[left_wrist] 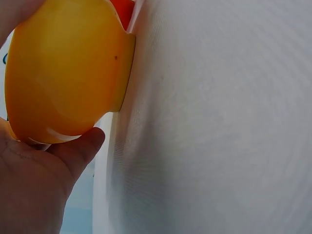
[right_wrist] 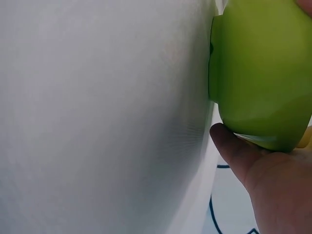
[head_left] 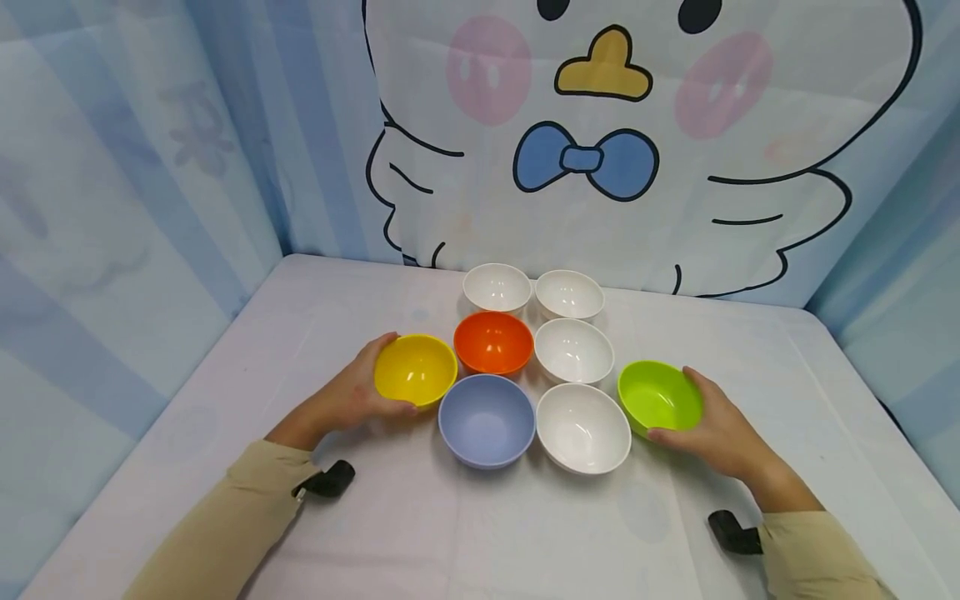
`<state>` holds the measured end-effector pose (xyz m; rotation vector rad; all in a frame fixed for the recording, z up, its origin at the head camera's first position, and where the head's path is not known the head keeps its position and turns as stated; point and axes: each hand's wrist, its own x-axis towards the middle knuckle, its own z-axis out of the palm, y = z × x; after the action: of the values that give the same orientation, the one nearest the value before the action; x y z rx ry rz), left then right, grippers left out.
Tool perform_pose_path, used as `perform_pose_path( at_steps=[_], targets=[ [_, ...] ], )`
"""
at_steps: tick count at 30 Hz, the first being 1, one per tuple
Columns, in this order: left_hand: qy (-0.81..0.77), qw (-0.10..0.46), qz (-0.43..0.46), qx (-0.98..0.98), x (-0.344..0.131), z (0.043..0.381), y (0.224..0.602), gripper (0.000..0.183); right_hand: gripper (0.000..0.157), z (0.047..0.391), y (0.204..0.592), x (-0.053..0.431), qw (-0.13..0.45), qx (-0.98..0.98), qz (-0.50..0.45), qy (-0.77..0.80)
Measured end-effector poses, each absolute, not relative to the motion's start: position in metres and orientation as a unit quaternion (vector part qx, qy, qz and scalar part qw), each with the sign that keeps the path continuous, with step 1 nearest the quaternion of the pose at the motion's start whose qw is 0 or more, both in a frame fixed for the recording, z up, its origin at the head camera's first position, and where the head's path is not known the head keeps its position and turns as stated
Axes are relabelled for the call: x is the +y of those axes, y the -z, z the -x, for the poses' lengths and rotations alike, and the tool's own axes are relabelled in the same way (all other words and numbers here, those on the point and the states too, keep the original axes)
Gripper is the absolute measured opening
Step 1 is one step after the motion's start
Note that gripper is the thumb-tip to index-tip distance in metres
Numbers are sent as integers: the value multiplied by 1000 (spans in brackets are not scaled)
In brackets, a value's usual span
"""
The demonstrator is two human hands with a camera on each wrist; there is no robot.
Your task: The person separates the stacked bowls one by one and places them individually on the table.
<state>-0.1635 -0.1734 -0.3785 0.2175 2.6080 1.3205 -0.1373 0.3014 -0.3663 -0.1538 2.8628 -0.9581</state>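
On the left, my left hand (head_left: 369, 385) grips a yellow bowl (head_left: 416, 371), thumb on the near side and fingers round the far side. The left wrist view shows the yellow bowl (left_wrist: 68, 68) from the side, its foot close to the tabletop; whether it touches, I cannot tell. My right hand (head_left: 720, 429) holds a lime green bowl (head_left: 660, 397) by its outer right side. In the right wrist view the thumb lies along the green bowl (right_wrist: 265, 73). Beside the yellow bowl are an orange bowl (head_left: 493, 343) and a periwinkle blue bowl (head_left: 487, 421).
Several white bowls stand in the middle: one at the front (head_left: 583, 428), one behind it (head_left: 574, 351), and two at the back, left (head_left: 497, 288) and right (head_left: 569, 294). A white cloth (head_left: 525, 542) covers the table. Curtains with a cartoon print (head_left: 585, 225) rise behind.
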Motion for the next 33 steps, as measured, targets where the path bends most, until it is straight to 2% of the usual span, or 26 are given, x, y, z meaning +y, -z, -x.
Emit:
perform_pose_path(
  at_steps=[33],
  targets=[
    [-437, 126, -75, 888, -180, 161, 375, 116, 122, 145, 363, 294, 84, 944, 65, 311]
  ],
)
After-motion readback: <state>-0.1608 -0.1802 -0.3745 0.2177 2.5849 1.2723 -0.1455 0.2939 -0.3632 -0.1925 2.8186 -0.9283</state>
